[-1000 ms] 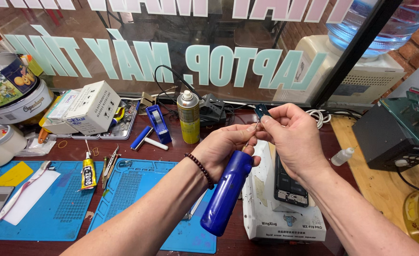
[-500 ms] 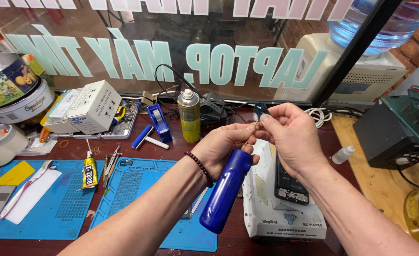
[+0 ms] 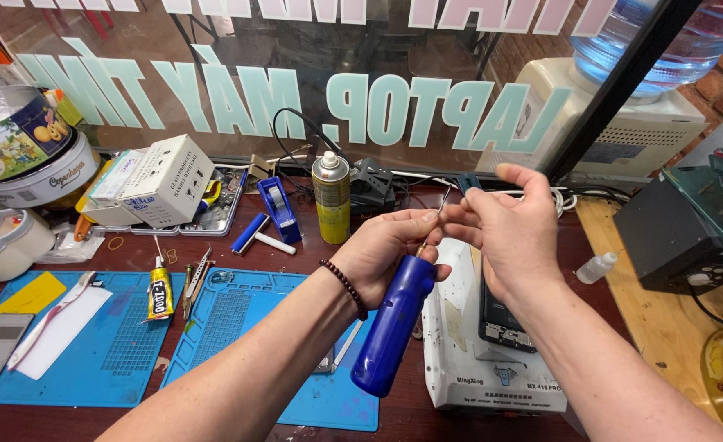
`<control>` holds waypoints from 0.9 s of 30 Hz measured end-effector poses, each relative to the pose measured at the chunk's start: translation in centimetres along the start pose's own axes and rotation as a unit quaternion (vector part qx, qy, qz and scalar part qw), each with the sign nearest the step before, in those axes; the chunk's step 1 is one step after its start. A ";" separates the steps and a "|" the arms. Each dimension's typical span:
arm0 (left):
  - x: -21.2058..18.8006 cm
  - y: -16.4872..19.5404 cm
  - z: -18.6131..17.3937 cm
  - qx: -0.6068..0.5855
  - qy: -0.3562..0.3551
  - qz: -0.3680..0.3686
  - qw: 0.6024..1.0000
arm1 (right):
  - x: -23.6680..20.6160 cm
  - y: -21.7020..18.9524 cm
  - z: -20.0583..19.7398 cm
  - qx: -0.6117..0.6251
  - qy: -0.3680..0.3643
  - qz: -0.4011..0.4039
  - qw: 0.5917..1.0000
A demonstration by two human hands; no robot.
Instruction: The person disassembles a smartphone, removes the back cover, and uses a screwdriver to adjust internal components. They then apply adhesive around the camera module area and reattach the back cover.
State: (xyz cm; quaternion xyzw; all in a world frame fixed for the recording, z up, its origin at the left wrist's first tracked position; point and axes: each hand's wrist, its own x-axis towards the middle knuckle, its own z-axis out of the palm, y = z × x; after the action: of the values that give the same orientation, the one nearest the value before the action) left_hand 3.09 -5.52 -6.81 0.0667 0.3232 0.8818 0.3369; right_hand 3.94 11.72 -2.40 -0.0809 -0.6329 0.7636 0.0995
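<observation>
My left hand (image 3: 388,250) grips a blue soldering-iron-like tool (image 3: 394,321) by the top of its thick handle, with the handle hanging down toward me. Its thin metal tip (image 3: 438,206) points up and away. My right hand (image 3: 505,229) pinches that tip between thumb and fingers, with the other fingers spread. Both hands hover above a white box-shaped machine (image 3: 460,352) on which a dark phone (image 3: 501,319) lies. A bead bracelet (image 3: 347,288) circles my left wrist.
Blue work mats (image 3: 239,327) lie at left with a glue tube (image 3: 159,293), tweezers (image 3: 198,274) and a white card (image 3: 58,331). A yellow spray can (image 3: 331,196), blue tape dispenser (image 3: 276,205) and white box (image 3: 169,180) stand behind. A black device (image 3: 689,237) sits at right.
My hands and the blue tool stay almost in place. The fingers of my right hand have shifted slightly on the metal tip.
</observation>
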 end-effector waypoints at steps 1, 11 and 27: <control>-0.1 -0.1 -0.1 0.009 0.009 0.005 1.000 | 0.1 0.0 0.1 -0.042 -0.002 0.007 0.999; -1.7 -1.3 -2.8 0.023 0.026 0.007 0.999 | -0.7 3.5 0.5 -0.042 -0.127 0.108 0.985; -2.9 -0.4 -3.8 0.040 0.097 0.012 0.994 | 0.3 3.7 2.5 -0.032 -0.173 0.150 0.973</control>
State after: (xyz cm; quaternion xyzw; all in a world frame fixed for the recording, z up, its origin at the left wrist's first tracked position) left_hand 4.24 -9.15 -9.75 -0.0023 0.3884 0.8746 0.2903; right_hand 2.88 8.72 -5.60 -0.0445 -0.6455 0.7512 -0.1303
